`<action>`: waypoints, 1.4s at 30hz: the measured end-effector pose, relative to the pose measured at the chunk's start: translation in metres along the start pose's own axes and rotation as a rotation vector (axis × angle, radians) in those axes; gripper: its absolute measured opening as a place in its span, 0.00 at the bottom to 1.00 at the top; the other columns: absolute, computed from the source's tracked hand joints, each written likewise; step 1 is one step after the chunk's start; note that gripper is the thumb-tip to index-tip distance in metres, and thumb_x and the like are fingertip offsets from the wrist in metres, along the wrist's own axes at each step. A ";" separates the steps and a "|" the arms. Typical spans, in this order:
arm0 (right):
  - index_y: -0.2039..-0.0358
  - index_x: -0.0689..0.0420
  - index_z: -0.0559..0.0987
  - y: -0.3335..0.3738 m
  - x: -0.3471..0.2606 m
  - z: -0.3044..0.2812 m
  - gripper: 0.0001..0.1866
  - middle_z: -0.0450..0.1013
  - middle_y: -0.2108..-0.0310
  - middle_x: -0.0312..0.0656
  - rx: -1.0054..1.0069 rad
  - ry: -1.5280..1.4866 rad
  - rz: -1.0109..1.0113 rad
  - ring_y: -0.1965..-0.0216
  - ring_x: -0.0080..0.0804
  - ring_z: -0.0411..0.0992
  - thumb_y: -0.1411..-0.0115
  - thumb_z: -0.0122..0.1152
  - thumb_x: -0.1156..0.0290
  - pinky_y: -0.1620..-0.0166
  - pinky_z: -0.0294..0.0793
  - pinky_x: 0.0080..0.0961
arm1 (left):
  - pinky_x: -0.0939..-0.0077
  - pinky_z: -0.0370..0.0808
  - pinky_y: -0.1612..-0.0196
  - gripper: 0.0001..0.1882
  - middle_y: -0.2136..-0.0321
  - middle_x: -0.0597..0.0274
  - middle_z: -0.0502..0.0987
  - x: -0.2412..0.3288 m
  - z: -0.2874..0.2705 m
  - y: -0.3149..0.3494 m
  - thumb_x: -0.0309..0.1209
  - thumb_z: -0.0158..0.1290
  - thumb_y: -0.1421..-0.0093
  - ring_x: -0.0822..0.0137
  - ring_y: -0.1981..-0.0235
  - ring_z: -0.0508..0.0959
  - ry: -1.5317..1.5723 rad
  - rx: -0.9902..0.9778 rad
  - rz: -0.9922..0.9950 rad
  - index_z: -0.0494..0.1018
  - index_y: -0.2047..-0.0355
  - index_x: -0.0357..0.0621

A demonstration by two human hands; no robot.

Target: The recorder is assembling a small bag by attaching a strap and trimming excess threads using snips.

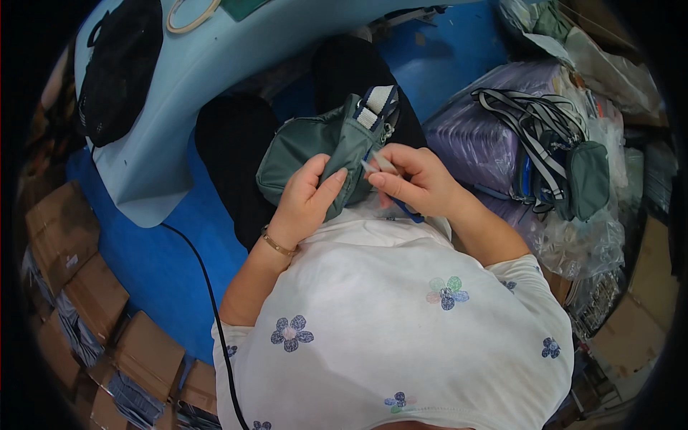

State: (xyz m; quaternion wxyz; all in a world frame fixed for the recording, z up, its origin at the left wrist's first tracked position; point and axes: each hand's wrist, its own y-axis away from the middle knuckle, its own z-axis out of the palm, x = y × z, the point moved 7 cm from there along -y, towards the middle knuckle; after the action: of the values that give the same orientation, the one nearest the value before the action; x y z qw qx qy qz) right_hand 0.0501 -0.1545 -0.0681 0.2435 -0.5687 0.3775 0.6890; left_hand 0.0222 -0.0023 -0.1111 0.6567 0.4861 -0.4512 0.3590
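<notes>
A dark green fabric bag (301,147) with a white-and-navy striped strap (375,107) rests on my lap. My left hand (307,197) pinches a fold of the bag's fabric near its edge, thumb and fingers pressed together. Close to the right side of the bag, my right hand (416,179) is closed on a small pale pointed piece (383,163). Blur keeps me from telling what kind of thing it is. Metal strap hardware (388,132) shows just above that hand.
A light blue table (193,64) curves across the upper left, bearing a black bag (122,72) and a pale ring (188,18). Plastic-wrapped purple stacks (473,136) stand at right, with another green pouch (589,179) and striped straps (537,136). Cardboard boxes (147,355) line the lower left; a black cable (208,279) hangs.
</notes>
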 end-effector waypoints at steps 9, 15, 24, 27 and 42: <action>0.73 0.60 0.73 0.007 0.008 0.017 0.11 0.72 0.83 0.33 -0.225 0.006 0.292 0.80 0.16 0.70 0.38 0.55 0.65 0.76 0.64 0.16 | 0.72 0.66 0.72 0.09 0.77 0.52 0.69 0.037 0.003 0.009 0.29 0.51 0.40 0.60 0.76 0.69 -0.425 0.090 0.118 0.68 0.68 0.34; 0.75 0.59 0.73 0.009 0.017 0.016 0.12 0.73 0.84 0.33 -0.243 0.059 0.341 0.81 0.16 0.68 0.39 0.55 0.64 0.76 0.63 0.17 | 0.70 0.67 0.72 0.09 0.76 0.52 0.69 0.044 0.007 0.011 0.29 0.52 0.41 0.57 0.75 0.70 -0.463 0.116 0.191 0.68 0.69 0.34; 0.75 0.59 0.73 0.010 0.019 0.016 0.13 0.73 0.84 0.33 -0.254 0.056 0.352 0.82 0.16 0.67 0.39 0.55 0.63 0.76 0.62 0.17 | 0.70 0.67 0.72 0.09 0.76 0.52 0.70 0.042 0.006 0.010 0.29 0.52 0.41 0.57 0.76 0.70 -0.442 0.136 0.182 0.68 0.69 0.34; 0.75 0.59 0.73 0.009 0.018 0.017 0.13 0.72 0.84 0.33 -0.238 0.032 0.348 0.82 0.15 0.67 0.39 0.55 0.63 0.76 0.62 0.16 | 0.70 0.67 0.72 0.09 0.76 0.52 0.70 0.041 0.005 0.010 0.29 0.52 0.41 0.57 0.75 0.70 -0.428 0.139 0.172 0.68 0.69 0.34; 0.70 0.61 0.74 0.005 -0.011 0.006 0.07 0.74 0.79 0.35 -0.041 0.083 -0.142 0.79 0.20 0.74 0.41 0.59 0.70 0.76 0.68 0.18 | 0.79 0.64 0.75 0.08 0.80 0.62 0.69 0.022 0.000 0.005 0.30 0.52 0.40 0.74 0.79 0.65 -0.203 0.110 0.037 0.69 0.70 0.36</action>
State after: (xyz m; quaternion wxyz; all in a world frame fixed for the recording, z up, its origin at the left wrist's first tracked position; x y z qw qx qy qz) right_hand 0.0455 -0.1517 -0.0561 0.2641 -0.6271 0.3318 0.6534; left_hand 0.0250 -0.0007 -0.0889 0.5733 0.5466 -0.5040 0.3442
